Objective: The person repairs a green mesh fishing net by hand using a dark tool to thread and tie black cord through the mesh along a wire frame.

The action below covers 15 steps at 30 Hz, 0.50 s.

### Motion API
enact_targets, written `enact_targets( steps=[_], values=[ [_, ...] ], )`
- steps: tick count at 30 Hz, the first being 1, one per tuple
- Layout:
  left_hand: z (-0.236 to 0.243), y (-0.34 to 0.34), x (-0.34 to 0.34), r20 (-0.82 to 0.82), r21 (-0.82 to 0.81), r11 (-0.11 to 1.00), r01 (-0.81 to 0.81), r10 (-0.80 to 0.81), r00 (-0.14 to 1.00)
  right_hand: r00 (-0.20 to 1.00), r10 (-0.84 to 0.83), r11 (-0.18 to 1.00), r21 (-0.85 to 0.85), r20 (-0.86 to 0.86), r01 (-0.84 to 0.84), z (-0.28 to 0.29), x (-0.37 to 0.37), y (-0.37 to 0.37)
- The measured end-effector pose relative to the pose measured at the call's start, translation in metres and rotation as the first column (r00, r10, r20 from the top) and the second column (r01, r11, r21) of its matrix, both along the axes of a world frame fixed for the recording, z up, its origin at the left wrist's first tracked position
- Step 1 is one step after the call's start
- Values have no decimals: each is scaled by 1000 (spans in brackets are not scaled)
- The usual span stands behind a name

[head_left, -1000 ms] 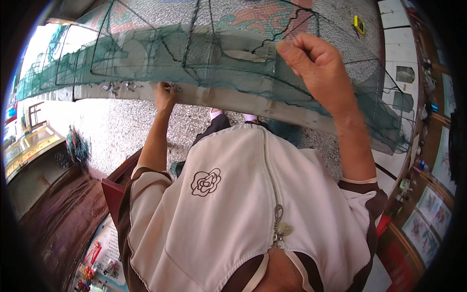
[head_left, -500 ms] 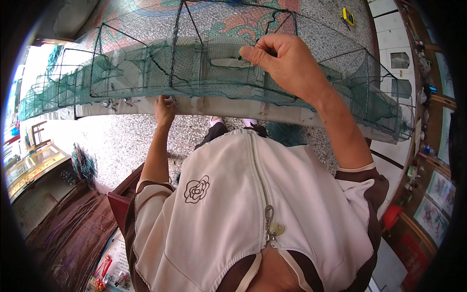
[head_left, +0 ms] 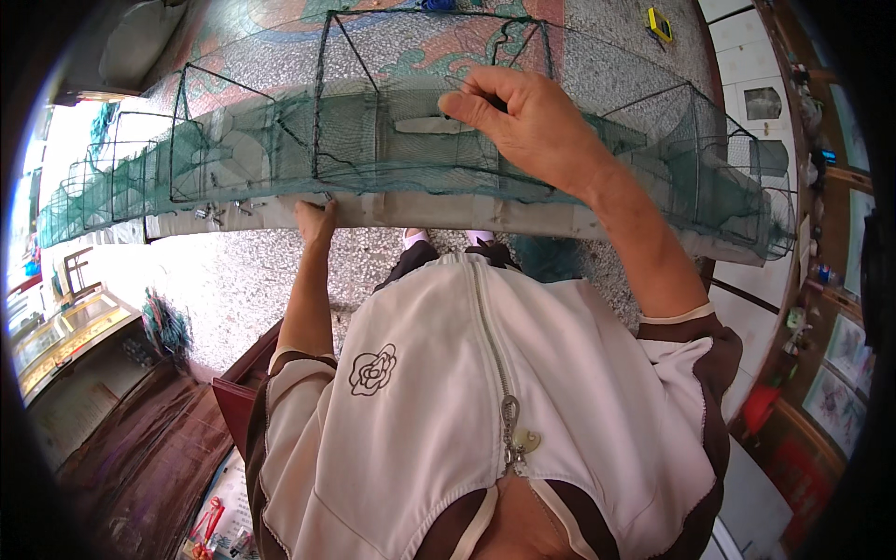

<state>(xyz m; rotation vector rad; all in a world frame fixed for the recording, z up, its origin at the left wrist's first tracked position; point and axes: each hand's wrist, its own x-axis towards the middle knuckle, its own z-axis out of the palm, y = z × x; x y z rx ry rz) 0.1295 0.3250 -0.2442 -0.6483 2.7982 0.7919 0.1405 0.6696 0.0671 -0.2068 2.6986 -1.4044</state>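
A long green mesh net trap (head_left: 252, 173) with square dark frames stretches across a narrow grey-beige board in front of me. My right hand (head_left: 532, 121) is raised over the middle of the net, thumb and forefinger pinched together; what they grip is too thin to make out. At the board's near edge, below the net, my left hand (head_left: 315, 220) has its fingers drawn together beside a small shiny metal piece. Whether it grips that piece is hidden. More small metal pieces (head_left: 211, 213) lie on the board to its left.
The board (head_left: 448, 211) runs across the speckled floor (head_left: 252, 280). A yellow tape-measure-like thing (head_left: 660, 25) lies on the floor at far right. Dark green netting (head_left: 549, 259) hangs or lies below the board. Brown shelving (head_left: 835, 280) lines the right side; a brown-covered surface (head_left: 140, 457) is at lower left.
My right hand has moved slightly left above the net, still pinched. The left hand stays at the board's near edge, its fingers shifted a little. The whole view has shifted slightly.
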Motion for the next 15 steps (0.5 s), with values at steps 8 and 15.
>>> enact_targets(
  steps=[8,15],
  values=[
    [4,-13,11,-13,137,989,54,-53,999,999,-22,1000,5,-35,22,-6,-4,1],
    [103,-2,31,278,703,695,-151,-73,958,998,-47,999,11,-37,48,-13,-11,5]
  ],
)
